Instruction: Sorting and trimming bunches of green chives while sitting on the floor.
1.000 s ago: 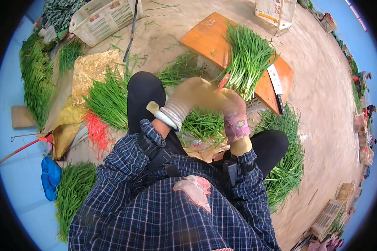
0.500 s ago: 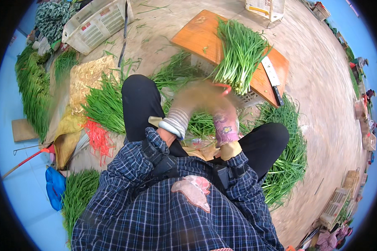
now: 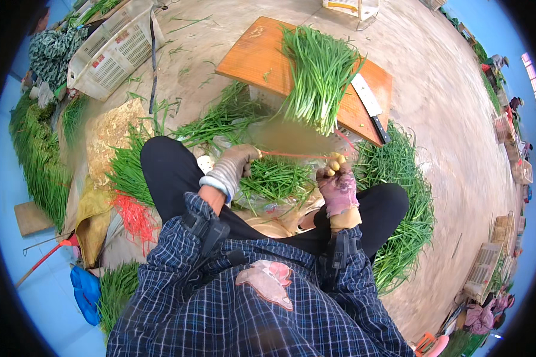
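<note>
Red string [image 3: 292, 154] runs taut between the gloved left hand [image 3: 235, 166] and right hand [image 3: 337, 184], both pinched shut on its ends; a blur above it hides part of the span. Below, a green chive bundle [image 3: 277, 178] lies on the lap. Beyond stands the orange desk [image 3: 256, 56], carrying more chives [image 3: 318, 71] and a cleaver [image 3: 370, 107]. Loose red ties [image 3: 134, 217] lie left.

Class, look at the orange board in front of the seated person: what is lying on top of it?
On the orange board lie a pile of green chives and a cleaver. The board surface beneath the pile is covered.
</note>
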Demonstrator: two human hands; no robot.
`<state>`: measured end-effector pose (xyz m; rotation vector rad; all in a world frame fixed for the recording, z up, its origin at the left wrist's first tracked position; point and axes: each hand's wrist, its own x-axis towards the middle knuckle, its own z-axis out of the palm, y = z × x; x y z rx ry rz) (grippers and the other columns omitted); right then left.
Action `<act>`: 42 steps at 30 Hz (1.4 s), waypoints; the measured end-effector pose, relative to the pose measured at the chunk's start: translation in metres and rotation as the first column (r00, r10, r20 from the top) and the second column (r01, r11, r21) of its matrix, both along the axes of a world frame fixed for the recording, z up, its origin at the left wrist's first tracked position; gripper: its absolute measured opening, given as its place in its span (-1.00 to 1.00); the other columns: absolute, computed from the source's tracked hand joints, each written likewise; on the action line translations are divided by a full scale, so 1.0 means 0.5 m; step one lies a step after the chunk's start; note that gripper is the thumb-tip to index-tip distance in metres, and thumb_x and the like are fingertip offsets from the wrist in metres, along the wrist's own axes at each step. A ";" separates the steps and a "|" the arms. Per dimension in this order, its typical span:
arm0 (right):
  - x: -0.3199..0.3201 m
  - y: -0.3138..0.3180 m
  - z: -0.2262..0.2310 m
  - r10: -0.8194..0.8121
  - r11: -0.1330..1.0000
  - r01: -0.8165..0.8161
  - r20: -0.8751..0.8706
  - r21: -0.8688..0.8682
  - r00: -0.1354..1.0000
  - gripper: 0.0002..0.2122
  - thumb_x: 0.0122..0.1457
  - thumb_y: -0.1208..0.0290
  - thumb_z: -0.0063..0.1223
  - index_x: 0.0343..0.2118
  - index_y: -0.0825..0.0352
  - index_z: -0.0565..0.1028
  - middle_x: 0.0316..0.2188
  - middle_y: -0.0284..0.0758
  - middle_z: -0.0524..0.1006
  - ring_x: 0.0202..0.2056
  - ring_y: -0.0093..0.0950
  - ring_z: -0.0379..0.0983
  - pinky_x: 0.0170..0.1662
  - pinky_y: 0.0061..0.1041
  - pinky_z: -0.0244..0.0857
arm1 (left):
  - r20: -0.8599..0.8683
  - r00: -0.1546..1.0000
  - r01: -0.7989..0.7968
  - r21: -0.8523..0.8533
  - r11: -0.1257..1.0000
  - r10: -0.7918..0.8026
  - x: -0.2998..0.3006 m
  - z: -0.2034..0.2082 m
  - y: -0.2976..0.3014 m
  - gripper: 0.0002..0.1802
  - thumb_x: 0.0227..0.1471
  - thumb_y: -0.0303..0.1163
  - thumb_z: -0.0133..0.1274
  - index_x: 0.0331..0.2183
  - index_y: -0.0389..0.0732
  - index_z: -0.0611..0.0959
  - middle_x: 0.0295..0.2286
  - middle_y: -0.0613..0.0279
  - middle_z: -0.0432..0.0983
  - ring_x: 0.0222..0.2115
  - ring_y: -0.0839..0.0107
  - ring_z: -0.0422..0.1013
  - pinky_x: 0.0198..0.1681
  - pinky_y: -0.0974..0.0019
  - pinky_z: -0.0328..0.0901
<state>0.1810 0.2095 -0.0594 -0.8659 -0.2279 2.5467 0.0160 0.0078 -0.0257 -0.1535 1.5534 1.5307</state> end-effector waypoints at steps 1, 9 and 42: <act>-0.003 0.007 -0.008 -0.001 1.000 0.001 0.002 0.002 1.000 -0.87 0.18 0.39 -0.06 -0.33 0.34 0.42 -0.66 -0.48 0.29 -0.64 -0.61 0.17 -0.47 -0.58 0.19 | -0.027 1.000 0.006 -0.095 0.995 -0.009 -0.023 -0.035 0.009 -0.81 -0.19 -0.37 0.10 -0.66 -0.08 0.41 -0.75 0.43 0.19 -0.76 0.55 0.09 -0.69 0.44 0.02; -0.070 -0.027 -0.219 0.271 0.834 -0.523 0.694 0.176 0.667 -0.86 0.07 0.37 0.03 -0.32 0.25 0.47 -0.68 -0.40 0.40 -0.74 -0.59 0.26 -0.69 -0.63 0.16 | -0.129 0.976 0.013 -0.769 0.639 -0.175 -0.165 -0.290 -0.015 -0.64 -0.15 -0.18 0.12 -0.44 -0.34 0.56 -0.56 0.13 0.49 -0.59 0.26 0.38 -0.51 0.18 0.25; -0.350 -0.112 -0.194 -0.218 0.791 -0.073 0.391 0.607 0.894 -0.76 0.04 0.44 0.06 -0.22 0.40 0.45 -0.51 -0.30 0.54 -0.62 -0.53 0.44 -0.60 -0.60 0.24 | -0.394 0.862 0.238 -0.242 0.941 -0.319 -0.238 -0.157 0.268 -0.53 -0.17 -0.22 0.15 -0.24 -0.38 0.58 -0.40 0.10 0.55 -0.43 0.39 0.44 -0.30 0.36 0.33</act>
